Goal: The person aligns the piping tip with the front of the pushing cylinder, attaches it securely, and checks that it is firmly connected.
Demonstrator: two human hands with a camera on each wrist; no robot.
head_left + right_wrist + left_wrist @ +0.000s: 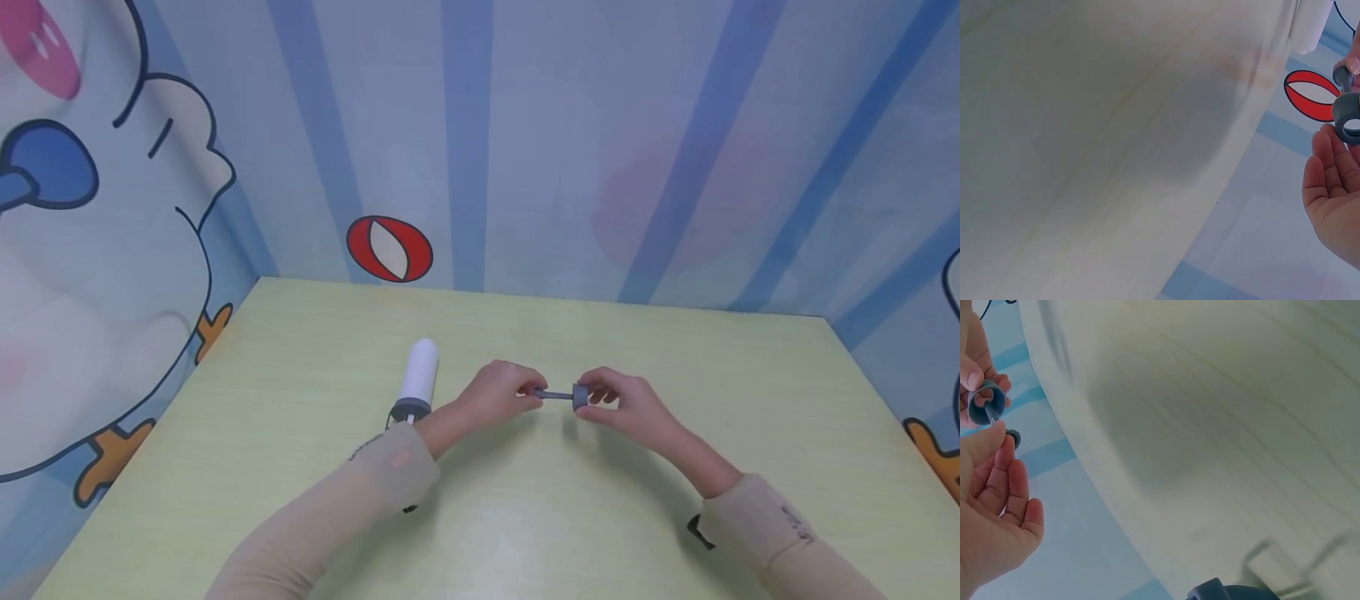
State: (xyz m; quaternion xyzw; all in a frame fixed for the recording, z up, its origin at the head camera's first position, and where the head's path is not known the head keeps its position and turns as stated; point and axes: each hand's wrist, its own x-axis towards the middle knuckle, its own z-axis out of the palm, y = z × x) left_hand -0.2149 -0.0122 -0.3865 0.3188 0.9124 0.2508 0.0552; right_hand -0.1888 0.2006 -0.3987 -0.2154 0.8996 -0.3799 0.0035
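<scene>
Nearest to the person are the two light beige sleeves (pixel 300 533), which run forward over the pale yellow-green desk (pixel 525 517) until the wrists. Beyond the cuffs, both hands are raised above the desk and turned to each other. The left hand (pixel 501 390) pinches the near end of a thin grey rod (pixel 557 395) between thumb and fingers; in the left wrist view, a small round grey end piece (pixel 1016 439) shows just beside these fingertips, and the other fingers are loosely bent. The right hand (pixel 628 408) pinches a short grey cup (pixel 581 397) between thumb and fingers. The rod goes from the left hand into this hollow cup, in the gap between the hands; whether the two parts are joined, I cannot tell. To the left of the left hand, apart from it, is a white tube (pixel 420 371) with a dark grey collar (pixel 411 408). Well beyond the hands rises a blue striped wall (pixel 562 150), with a red and white oval (pixel 365 246) printed on it.
</scene>
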